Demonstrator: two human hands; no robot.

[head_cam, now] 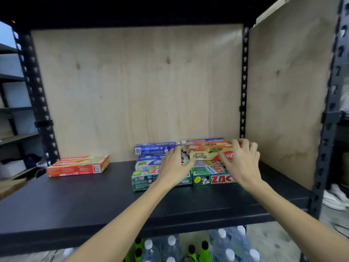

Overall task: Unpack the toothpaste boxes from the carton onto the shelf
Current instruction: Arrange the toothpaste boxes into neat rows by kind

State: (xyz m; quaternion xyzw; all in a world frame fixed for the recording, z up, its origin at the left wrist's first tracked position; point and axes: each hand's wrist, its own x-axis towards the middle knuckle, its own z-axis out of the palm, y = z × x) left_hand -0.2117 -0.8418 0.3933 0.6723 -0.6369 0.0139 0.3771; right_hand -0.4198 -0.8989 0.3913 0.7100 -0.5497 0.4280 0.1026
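A person is reaching both bare arms forward onto a black shelf [75, 201] in a dark metal rack, backed and sided on the right by pale plywood panels [132, 87]; toothpaste boxes are lying flat on the shelf in two groups; near the back left corner a pair of red Colgate boxes [77, 165] is lying side by side, well apart from the rest; toward the back right a larger stack of toothpaste boxes [149, 167] is sitting in rows, with green Zact boxes [211, 177] at the front, pale boxes behind them, and blue boxes [156, 148] at the rear against the plywood; the left hand [174, 167] is resting over the middle of the stack with fingers spread and lightly bent, touching the boxes beneath, and whether it is actually gripping one cannot be told; the right hand [243, 163] is lying on the right end of a red-and-yellow box [207, 151] that is sitting on top of the stack at the rear right, its fingers curling over the far edge of that box, so the hand is holding it; below the front edge of the shelf, clear water bottles with white caps [222, 248] are standing beside green bottles with black caps [204, 250]; the carton is not in view.
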